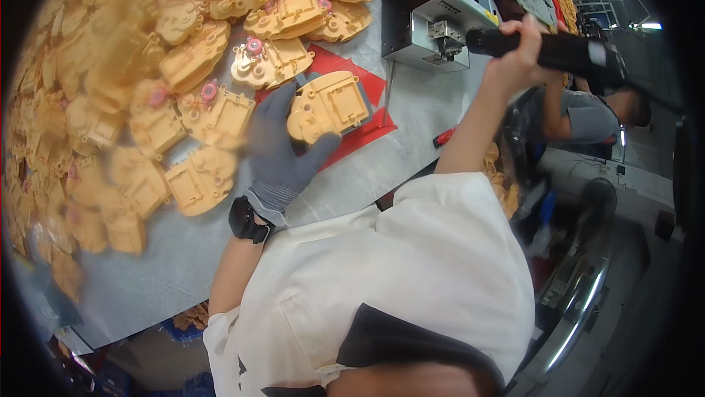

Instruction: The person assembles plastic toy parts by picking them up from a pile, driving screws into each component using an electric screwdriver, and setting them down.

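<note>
My left hand (pixel 281 149), in a grey glove, is closed around a yellow plastic housing (pixel 332 105) with a square recess facing up. It holds the housing over a red sheet (pixel 371 87) on the grey table. At the upper right my bare right hand (pixel 520 58) grips a black electric screwdriver (pixel 580 53) that lies nearly level. The screwdriver's front end points left, beside the metal outlet of a box-shaped machine (pixel 432 21), which looks like a screw feeder. I cannot make out whether the tip touches the outlet.
A large heap of similar yellow housings (pixel 150 114), several with pink round parts and thin red wires, covers the left of the table (pixel 158 279). A red-handled tool (pixel 443 138) lies near the table's right edge. Another person (pixel 584 114) sits at the far right.
</note>
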A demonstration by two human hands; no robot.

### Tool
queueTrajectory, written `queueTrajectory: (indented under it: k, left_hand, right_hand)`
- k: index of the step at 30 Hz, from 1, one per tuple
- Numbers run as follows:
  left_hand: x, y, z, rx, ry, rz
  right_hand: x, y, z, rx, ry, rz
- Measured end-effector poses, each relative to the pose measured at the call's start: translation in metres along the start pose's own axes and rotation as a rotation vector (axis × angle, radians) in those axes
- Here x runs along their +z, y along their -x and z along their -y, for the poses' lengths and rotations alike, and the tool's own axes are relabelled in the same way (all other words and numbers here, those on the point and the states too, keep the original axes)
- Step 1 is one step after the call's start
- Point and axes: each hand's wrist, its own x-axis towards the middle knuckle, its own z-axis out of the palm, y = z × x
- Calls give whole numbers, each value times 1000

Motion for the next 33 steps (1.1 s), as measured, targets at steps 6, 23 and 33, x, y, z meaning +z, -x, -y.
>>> queueTrajectory:
  k: [6,23,33]
  left_hand:
    - [1,3,4,-5,-1,-34]
    - [-1,2,3,45,-50,15]
    - [-3,-1,1,48,3,14]
  right_hand:
    - [0,27,-17,176,35,145]
    - [0,10,3,0,-9,-24]
    - [-8,25,14,285,23,169]
